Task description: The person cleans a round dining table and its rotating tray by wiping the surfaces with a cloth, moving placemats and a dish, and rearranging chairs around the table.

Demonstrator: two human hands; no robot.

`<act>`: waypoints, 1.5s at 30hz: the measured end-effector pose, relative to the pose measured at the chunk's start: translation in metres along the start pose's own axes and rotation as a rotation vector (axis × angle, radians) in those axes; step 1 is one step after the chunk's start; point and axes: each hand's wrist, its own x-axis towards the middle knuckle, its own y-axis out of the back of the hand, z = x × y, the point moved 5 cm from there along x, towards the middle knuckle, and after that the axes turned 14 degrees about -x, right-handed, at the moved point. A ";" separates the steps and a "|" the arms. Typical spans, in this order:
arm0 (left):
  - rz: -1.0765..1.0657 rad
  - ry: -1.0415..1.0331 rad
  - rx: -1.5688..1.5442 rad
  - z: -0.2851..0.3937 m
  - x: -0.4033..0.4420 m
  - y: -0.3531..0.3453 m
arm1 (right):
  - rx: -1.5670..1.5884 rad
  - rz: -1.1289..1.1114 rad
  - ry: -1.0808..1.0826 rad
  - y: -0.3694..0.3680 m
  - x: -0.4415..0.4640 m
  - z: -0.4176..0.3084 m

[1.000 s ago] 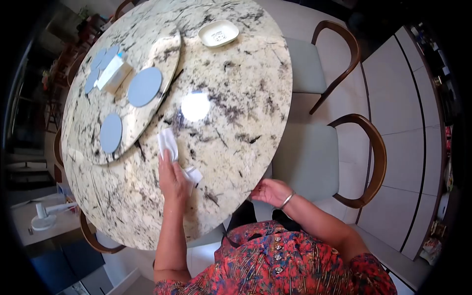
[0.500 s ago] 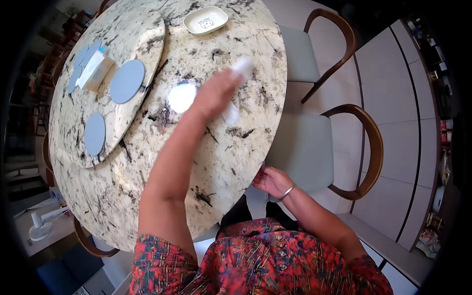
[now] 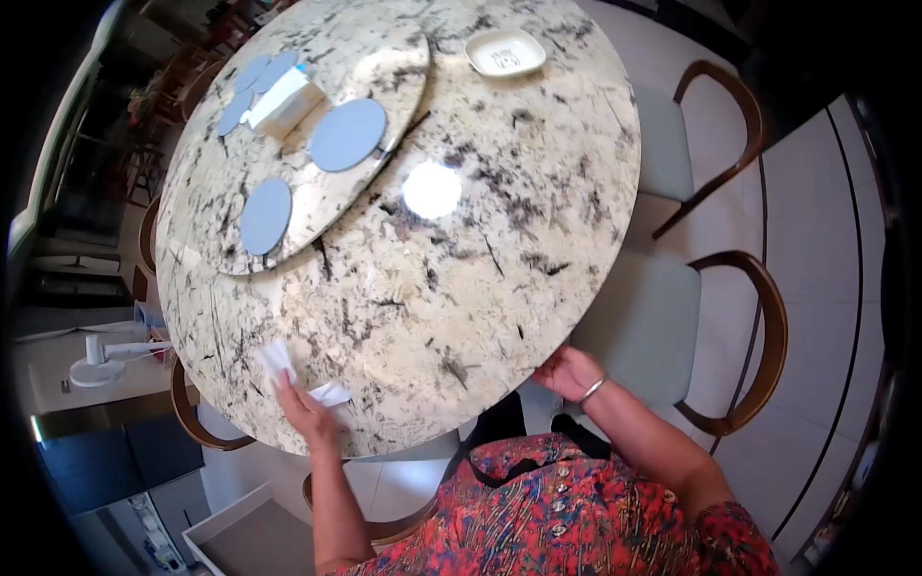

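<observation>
White cloth (image 3: 278,359), maybe paper, lay near the counter's (image 3: 451,331) near-left edge, gripped in the left hand (image 3: 305,413), ends poking out past the fingers and beside the thumb. Right hand (image 3: 569,372) was at the rim, fingertips hidden; couldn't tell if they pinched it. Cloth looked light, limp, unbreakable, likely to slide easily on polished stone; best held bunched at the middle. Around: raised turntable (image 3: 394,72) with blue-grey mats (image 3: 266,216) and tissue box (image 3: 288,104), its edge the nearest obstacle; white dish (image 3: 505,55) well apart; chair (image 3: 643,331) beside the right hand.
</observation>
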 end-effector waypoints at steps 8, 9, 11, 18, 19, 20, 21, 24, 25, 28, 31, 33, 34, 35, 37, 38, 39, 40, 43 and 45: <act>-0.222 0.100 0.119 0.034 0.114 -0.109 | -0.225 -0.025 -0.036 -0.010 -0.067 -0.037; -0.353 0.158 0.064 0.076 0.130 -0.125 | -0.251 0.012 -0.010 -0.016 -0.075 -0.048; -0.479 0.128 -0.012 0.136 0.144 -0.165 | -0.295 0.003 0.079 -0.036 -0.084 -0.077; -0.528 -0.432 -0.139 0.259 0.157 -0.264 | -0.265 0.119 0.381 -0.099 -0.070 -0.147; -0.499 -0.472 -0.138 0.267 0.167 -0.276 | -0.301 0.079 0.375 -0.100 -0.066 -0.140; -0.473 -0.514 -0.150 0.275 0.175 -0.294 | -0.338 0.051 0.372 -0.098 -0.065 -0.134; -0.525 -0.538 -0.097 0.270 0.186 -0.325 | -0.358 0.080 0.328 -0.092 -0.067 -0.120; -0.489 -0.501 -0.100 0.294 0.210 -0.341 | -0.538 0.277 0.204 -0.076 -0.089 -0.072; -0.425 -0.567 -0.062 0.295 0.214 -0.351 | -0.541 0.313 0.162 -0.066 -0.096 -0.057; -0.496 -0.502 0.000 0.309 0.212 -0.336 | -0.535 0.413 0.102 -0.034 -0.120 -0.022; -0.581 -0.522 0.013 0.311 0.182 -0.312 | -0.553 0.533 0.095 -0.006 -0.145 -0.008; -0.633 -0.531 0.072 0.307 0.147 -0.288 | -0.511 0.541 0.131 0.022 -0.161 0.000; -0.633 -0.549 0.069 0.304 0.125 -0.275 | -0.481 0.567 0.160 0.038 -0.169 0.001; -0.632 -0.553 0.089 0.298 0.104 -0.262 | -0.465 0.588 0.213 0.054 -0.180 -0.001; -0.625 -0.566 0.020 0.280 0.052 -0.233 | -0.421 0.714 0.308 0.089 -0.210 -0.010; -0.617 -0.609 -0.026 0.270 0.026 -0.214 | -0.394 0.813 0.348 0.106 -0.230 -0.018; -0.608 -0.611 -0.025 0.263 -0.001 -0.194 | -0.361 0.863 0.435 0.124 -0.255 -0.029; -0.598 -0.614 -0.025 0.258 -0.023 -0.176 | -0.340 0.911 0.521 0.150 -0.278 -0.036; -0.549 -0.531 0.022 0.244 -0.064 -0.148 | -0.219 1.160 0.631 0.220 -0.359 -0.072; -0.526 -0.506 0.052 0.245 -0.069 -0.152 | -0.391 1.322 0.863 0.284 -0.406 -0.097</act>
